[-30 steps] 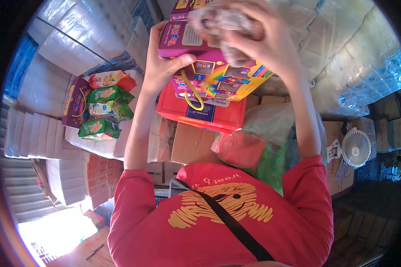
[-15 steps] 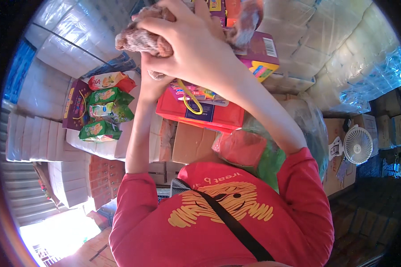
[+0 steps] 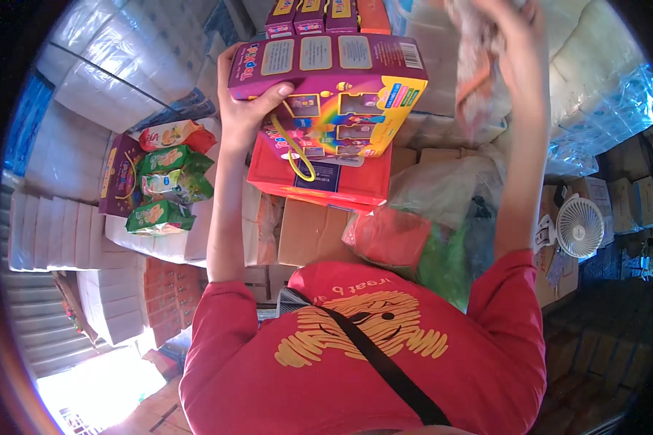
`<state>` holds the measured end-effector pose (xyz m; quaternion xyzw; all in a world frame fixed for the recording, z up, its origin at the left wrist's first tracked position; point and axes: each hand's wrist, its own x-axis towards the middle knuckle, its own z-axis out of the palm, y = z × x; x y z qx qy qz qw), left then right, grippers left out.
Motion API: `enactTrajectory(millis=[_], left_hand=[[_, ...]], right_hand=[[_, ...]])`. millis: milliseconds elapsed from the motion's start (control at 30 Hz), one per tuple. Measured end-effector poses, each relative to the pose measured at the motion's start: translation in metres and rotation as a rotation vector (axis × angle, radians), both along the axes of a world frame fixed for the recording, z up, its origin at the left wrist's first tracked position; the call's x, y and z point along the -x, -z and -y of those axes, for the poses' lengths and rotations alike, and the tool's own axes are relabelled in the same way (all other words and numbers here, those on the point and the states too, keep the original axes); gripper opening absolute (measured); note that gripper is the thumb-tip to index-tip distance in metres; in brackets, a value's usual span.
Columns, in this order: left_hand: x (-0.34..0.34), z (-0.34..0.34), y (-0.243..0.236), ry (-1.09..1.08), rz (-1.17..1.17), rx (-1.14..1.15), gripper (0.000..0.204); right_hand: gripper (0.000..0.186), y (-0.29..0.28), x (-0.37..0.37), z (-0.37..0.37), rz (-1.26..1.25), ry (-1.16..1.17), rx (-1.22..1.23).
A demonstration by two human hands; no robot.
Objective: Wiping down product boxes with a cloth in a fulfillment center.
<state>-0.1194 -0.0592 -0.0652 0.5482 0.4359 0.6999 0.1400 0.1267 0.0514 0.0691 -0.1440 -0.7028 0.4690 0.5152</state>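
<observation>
We count one purple box [image 3: 334, 87] here, over the far part of one red box [image 3: 272, 175], whose near edge sticks out toward us. Our left hand [image 3: 245, 107] grips the purple one's left end, thumb along the near top edge; our right hand [image 3: 514, 40], kinda blurry, has one rag [image 3: 475, 76] bunched up, past the right end. Beyond the far edge: three small boxes [image 3: 310, 16] plus one orange box [image 3: 372, 17], pretty snug. Off left, three green packs [image 3: 163, 161], one red pack [image 3: 178, 135]. Decent open room between the purple box's right edge and the rag.
</observation>
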Motion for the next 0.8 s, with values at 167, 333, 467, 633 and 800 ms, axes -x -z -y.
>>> enactTrajectory(millis=[167, 333, 467, 633, 800], left_hand=[[-0.008, -0.005, -0.002, 0.009, -0.011, 0.0, 0.079], [0.0, 0.008, 0.003, 0.0, 0.025, 0.001, 0.081], [-0.005, 0.004, 0.0, -0.016, -0.032, 0.0, 0.081], [-0.005, 0.009, 0.0, -0.01, -0.04, 0.002, 0.08], [-0.01, 0.01, 0.001, 0.018, -0.048, -0.004, 0.081]], right_hand=[[0.026, -0.024, 0.045, -0.017, -0.497, -0.221, -0.056], [0.026, -0.016, 0.073, 0.003, -0.563, -0.258, 0.055], [0.044, 0.031, 0.052, -0.014, -0.293, -0.247, -0.103], [0.053, 0.053, 0.027, -0.007, 0.259, -0.06, -0.631], [0.09, 0.036, 0.003, 0.006, 0.611, -0.04, -0.747]])
